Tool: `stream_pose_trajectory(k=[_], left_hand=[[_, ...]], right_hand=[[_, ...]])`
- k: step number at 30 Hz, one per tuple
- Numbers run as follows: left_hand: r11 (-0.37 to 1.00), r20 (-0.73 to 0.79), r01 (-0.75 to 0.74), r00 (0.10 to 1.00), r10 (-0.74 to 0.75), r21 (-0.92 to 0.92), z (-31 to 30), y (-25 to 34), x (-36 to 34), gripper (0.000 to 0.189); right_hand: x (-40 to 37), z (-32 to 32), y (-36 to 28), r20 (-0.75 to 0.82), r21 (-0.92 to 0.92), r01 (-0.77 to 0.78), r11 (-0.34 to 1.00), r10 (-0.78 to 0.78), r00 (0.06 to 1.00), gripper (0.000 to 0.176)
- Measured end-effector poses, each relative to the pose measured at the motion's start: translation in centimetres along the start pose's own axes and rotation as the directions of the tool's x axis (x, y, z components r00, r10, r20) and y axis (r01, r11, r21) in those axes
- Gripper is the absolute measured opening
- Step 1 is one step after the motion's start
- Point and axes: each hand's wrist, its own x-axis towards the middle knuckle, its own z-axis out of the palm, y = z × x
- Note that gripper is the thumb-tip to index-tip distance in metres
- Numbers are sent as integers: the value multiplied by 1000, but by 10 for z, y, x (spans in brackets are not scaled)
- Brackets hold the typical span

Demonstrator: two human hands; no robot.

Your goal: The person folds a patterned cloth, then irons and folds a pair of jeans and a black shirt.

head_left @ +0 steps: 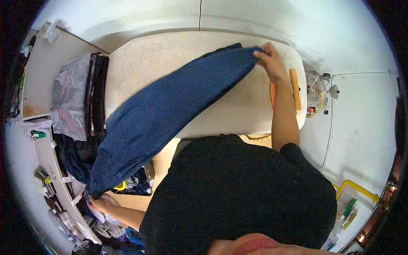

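Note:
A pair of blue denim jeans [165, 102], laid together lengthwise, stretches diagonally across the padded board [212, 112]. My right hand [271, 61] pinches the narrow end near the board's far right and looks slightly blurred. At the lower left, past the board's edge, my left hand [101, 205] grips the wider end. The jeans are drawn out between both hands, and their lower left part hangs off the board. Beside my right forearm an orange item [273, 94] shows, mostly hidden by the arm.
A tan bar [295, 89] lies at the board's right edge, with a metal device [316, 93] beyond it. Folded garments [72, 97] are stacked at the left. Below the jeans sits a dark bin [142, 182]. A yellow pipe [359, 189] is at the right.

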Motion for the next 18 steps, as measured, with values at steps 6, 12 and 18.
stream_pose_trajectory(k=[6,12,18], left_hand=[[995,-14,-33,999,32,-90,-24,-37,31,51],[988,67,115,990,-123,104,-28,-10,1,52],[905,457,-335,869,190,261,-24,21,106,53]], right_hand=[[29,-15,40,-53,-141,20,990,-27,998,31],[49,-19,116,-16,-900,33,435,-108,994,48],[90,-19,-10,164,-442,-121,889,212,963,32]])
